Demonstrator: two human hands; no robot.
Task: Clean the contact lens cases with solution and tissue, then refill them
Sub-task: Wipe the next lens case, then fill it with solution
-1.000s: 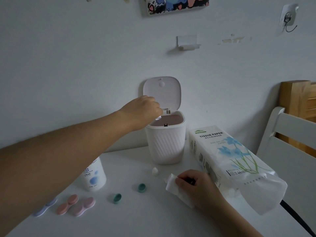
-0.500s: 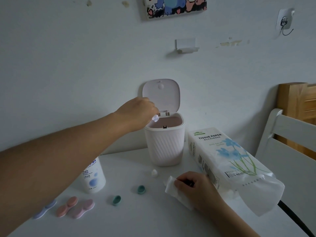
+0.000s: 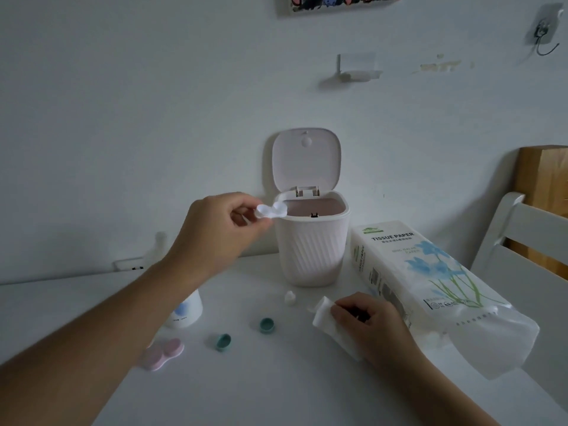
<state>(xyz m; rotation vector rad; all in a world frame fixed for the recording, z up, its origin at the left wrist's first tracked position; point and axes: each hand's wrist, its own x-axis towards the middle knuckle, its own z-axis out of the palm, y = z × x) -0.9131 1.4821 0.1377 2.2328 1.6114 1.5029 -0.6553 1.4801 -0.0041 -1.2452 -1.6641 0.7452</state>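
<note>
Beside the open bin point(image 3: 310, 250), left hand point(image 3: 215, 229) pinching a clear case point(image 3: 271, 210), right hand point(image 3: 368, 327) gripping a tissue point(image 3: 325, 321) on the table point(image 3: 276, 379), two green caps point(image 3: 266, 325) between.

Home: desk bin point(image 3: 310, 250), wooden bedframe point(image 3: 541, 192).

A single head-worn camera looks forward and slightly down from the person's side of the white table point(image 3: 307, 388), facing the wall with the small lidded bin point(image 3: 310, 241) near the centre of view. It sits close, so both forearms run in from the bottom edge toward the bin, and the wide lens bends the edges. Above the bin it takes in much of the wall; right of it, a chair back point(image 3: 522, 241).
</note>
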